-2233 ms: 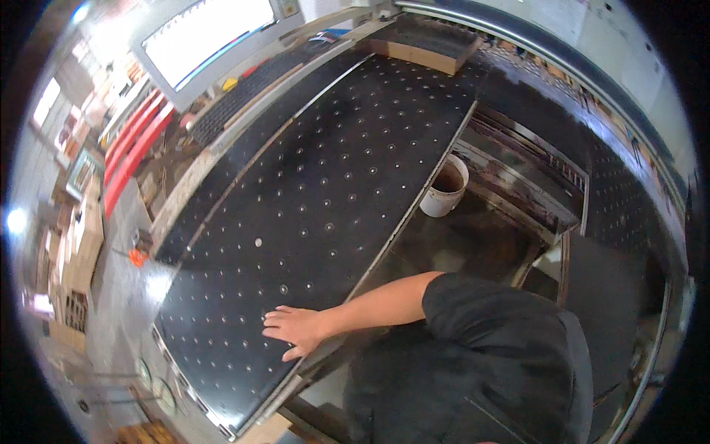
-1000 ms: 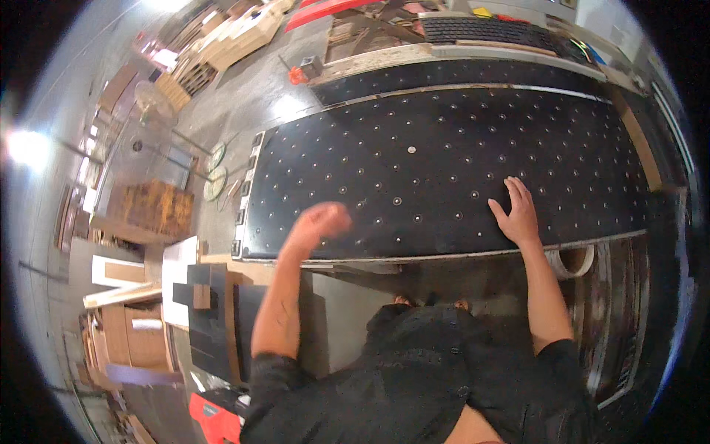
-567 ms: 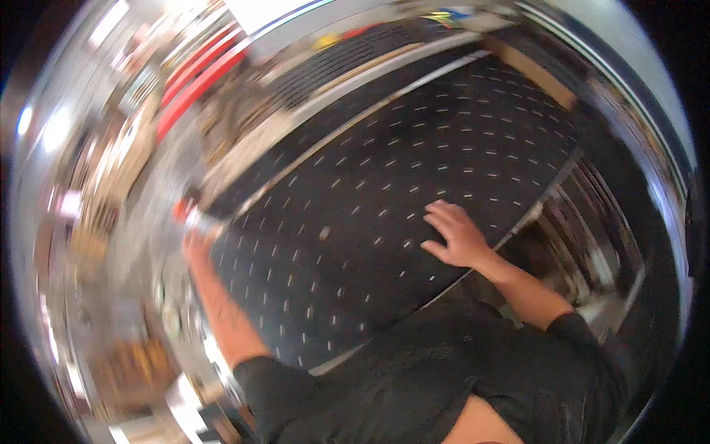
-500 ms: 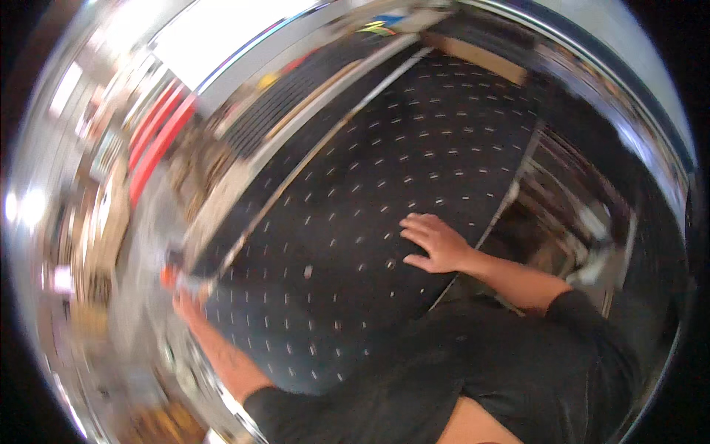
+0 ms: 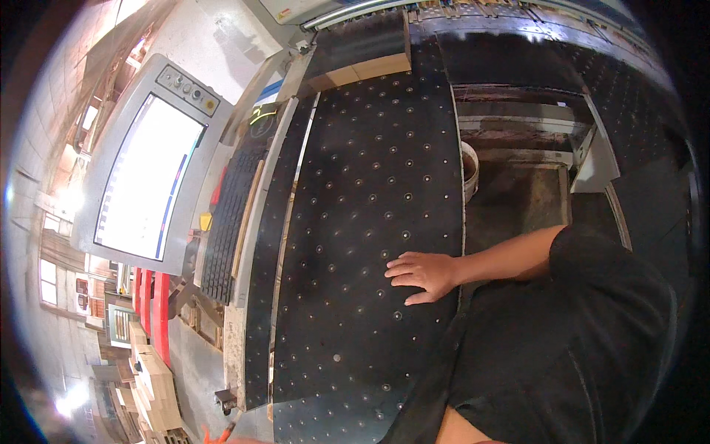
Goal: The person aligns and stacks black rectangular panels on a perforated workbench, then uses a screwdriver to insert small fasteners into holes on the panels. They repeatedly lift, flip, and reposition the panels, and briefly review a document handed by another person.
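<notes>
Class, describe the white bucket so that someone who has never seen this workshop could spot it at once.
Find the long black table, dotted with small round spots, with the right hand on it. From that hand, follow the table's right edge up the picture. Just past that edge, partly hidden by it, is the white bucket, the only round, open-topped vessel there.

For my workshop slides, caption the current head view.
Right hand, palm down on a black studded tabletop, with a lit screen to the left and a pale bucket to the right.
</notes>
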### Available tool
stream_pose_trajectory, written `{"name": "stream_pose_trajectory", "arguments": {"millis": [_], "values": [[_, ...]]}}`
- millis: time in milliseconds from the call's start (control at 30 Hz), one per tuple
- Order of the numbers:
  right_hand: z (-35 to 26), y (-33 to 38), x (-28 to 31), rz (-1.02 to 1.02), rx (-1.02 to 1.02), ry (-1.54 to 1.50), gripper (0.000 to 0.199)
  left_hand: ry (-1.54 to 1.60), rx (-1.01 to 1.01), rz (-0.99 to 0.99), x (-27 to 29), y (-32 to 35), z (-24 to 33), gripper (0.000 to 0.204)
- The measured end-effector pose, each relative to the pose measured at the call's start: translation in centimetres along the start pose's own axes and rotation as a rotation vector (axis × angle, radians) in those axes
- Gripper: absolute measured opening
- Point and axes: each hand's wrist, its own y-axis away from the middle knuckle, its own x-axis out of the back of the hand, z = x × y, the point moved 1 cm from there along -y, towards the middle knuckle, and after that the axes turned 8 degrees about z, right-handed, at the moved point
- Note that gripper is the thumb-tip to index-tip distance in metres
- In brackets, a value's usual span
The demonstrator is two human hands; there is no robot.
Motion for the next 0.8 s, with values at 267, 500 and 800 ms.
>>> {"name": "stream_pose_trajectory", "arguments": {"millis": [267, 500, 800], "values": [[-1.1, 0.3, 5.6, -0.165, -0.221, -0.375, 0.044, 0.16, -0.673, -0.178, -4.7, -3.1, 23.9, 0.038], [0.6, 1.4, 14.6, -0.078, -0.128, -0.431, 0.045, -0.095, -0.004, -1.341, -13.0, 20.0, 35.7, 0.021], [5.9, 3.6, 24.3, 0.183, 0.066, -0.309, 0.042, -0.481, -0.31, -1.204, -21.6, 25.9, 47.3, 0.036]]}}
